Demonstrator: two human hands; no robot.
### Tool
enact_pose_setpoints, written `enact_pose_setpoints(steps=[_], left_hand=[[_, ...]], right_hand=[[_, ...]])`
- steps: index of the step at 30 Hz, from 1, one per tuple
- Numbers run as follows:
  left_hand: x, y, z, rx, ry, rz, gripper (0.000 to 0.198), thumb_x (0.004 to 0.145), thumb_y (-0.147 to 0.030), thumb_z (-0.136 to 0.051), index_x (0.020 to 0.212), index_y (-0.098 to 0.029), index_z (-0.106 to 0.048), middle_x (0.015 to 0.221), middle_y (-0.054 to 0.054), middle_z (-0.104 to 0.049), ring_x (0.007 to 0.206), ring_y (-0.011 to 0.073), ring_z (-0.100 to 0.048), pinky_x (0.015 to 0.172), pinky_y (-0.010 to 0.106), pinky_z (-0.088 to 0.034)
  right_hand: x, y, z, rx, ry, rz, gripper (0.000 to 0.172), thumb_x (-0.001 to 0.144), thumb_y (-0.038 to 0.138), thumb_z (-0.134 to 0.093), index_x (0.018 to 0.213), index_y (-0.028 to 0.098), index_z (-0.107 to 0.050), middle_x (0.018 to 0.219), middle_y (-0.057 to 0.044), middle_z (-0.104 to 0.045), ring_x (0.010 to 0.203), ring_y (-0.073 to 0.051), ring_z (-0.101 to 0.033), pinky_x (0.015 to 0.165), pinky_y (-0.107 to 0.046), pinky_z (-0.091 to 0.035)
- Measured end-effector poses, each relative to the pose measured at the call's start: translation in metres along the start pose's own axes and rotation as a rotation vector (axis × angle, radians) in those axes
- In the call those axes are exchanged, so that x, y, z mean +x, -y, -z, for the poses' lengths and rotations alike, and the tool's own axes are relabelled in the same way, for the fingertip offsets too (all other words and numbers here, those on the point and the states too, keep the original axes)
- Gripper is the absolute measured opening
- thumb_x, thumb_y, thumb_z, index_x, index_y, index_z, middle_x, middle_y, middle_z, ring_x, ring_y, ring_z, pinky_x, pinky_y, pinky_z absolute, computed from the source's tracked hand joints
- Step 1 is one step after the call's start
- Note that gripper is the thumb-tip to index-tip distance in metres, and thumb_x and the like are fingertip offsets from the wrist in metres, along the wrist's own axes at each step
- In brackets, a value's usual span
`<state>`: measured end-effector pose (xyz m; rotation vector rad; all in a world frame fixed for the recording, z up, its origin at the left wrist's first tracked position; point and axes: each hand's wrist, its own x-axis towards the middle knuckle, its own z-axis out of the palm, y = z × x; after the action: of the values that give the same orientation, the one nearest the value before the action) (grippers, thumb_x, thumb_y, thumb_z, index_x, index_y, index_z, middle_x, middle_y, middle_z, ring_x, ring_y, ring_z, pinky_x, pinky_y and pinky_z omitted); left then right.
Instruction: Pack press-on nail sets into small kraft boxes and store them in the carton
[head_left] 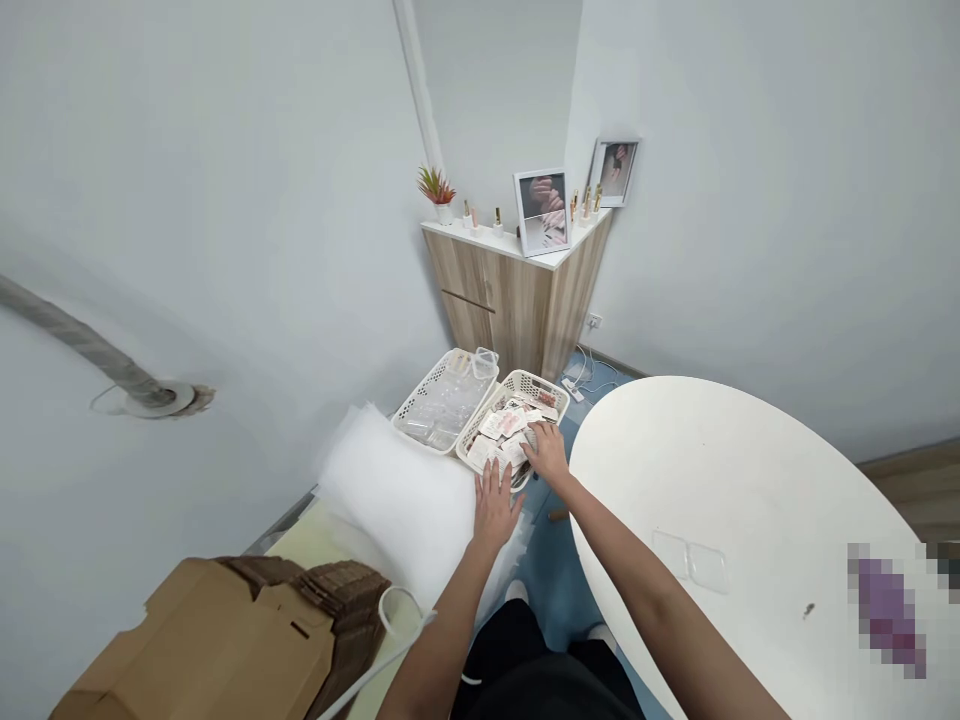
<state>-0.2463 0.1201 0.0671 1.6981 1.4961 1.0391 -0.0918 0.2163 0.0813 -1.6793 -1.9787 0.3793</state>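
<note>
Two cream plastic baskets stand side by side low on the floor area ahead of me. The right basket (553, 395) is full of small pink and white packets (501, 425). My right hand (547, 453) reaches into it, fingers spread over the packets. My left hand (495, 505) lies flat with fingers apart on a stack of white foam sheets (397, 495), at the near rim of that basket. The left basket (420, 392) holds clear plastic boxes (444, 400).
A round white table (750, 480) fills the right side, with a clear lid (690, 560) on it. Folded brown cardboard (225, 630) lies lower left. A wooden corner cabinet (517, 290) with photo frames and a plant stands behind the baskets. Cables lie on the blue floor.
</note>
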Motion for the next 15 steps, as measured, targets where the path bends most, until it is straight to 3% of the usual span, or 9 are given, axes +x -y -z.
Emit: enact_pose_setpoints(steps=[3, 8, 12, 15], left_hand=[[-0.003, 0.003, -0.001, 0.074, -0.010, -0.042, 0.060, 0.084, -0.050, -0.060, 0.137, -0.024, -0.049, 0.154, 0.013, -0.035, 0.147, 0.0316, -0.017, 0.119, 0.052, -0.001], [-0.001, 0.011, 0.001, 0.443, 0.024, -0.129, 0.065, 0.091, -0.044, -0.048, 0.146, -0.013, -0.034, 0.152, 0.018, -0.036, 0.144, 0.0315, -0.025, 0.118, 0.056, -0.010], [0.031, 0.019, 0.010, 0.665, 0.015, -0.153, 0.055, 0.091, -0.028, -0.040, 0.142, -0.007, -0.035, 0.146, 0.020, -0.045, 0.142, 0.0278, -0.032, 0.119, 0.052, -0.016], [0.063, 0.026, 0.017, 0.707, 0.120, -0.126, 0.054, 0.088, -0.022, -0.038, 0.139, -0.005, -0.038, 0.143, 0.021, -0.048, 0.138, 0.0275, -0.039, 0.117, 0.050, -0.021]], right_hand=[[0.026, 0.015, -0.016, -0.092, 0.095, 0.019, 0.051, 0.085, 0.032, -0.056, 0.132, 0.014, -0.050, 0.135, -0.017, -0.053, 0.127, -0.033, -0.040, 0.107, -0.048, -0.029], [0.052, 0.024, -0.032, -0.235, 0.274, -0.047, 0.066, 0.082, 0.035, -0.061, 0.141, 0.013, -0.039, 0.145, -0.019, -0.045, 0.140, -0.035, -0.026, 0.114, -0.057, -0.009], [0.054, 0.022, -0.034, -0.248, 0.298, -0.023, 0.059, 0.082, 0.028, -0.059, 0.137, 0.014, -0.043, 0.136, -0.018, -0.054, 0.140, -0.033, -0.027, 0.114, -0.059, -0.003], [0.049, 0.023, -0.031, -0.207, 0.281, -0.006, 0.055, 0.080, 0.024, -0.058, 0.133, 0.017, -0.045, 0.134, -0.017, -0.056, 0.137, -0.032, -0.032, 0.114, -0.061, -0.001]])
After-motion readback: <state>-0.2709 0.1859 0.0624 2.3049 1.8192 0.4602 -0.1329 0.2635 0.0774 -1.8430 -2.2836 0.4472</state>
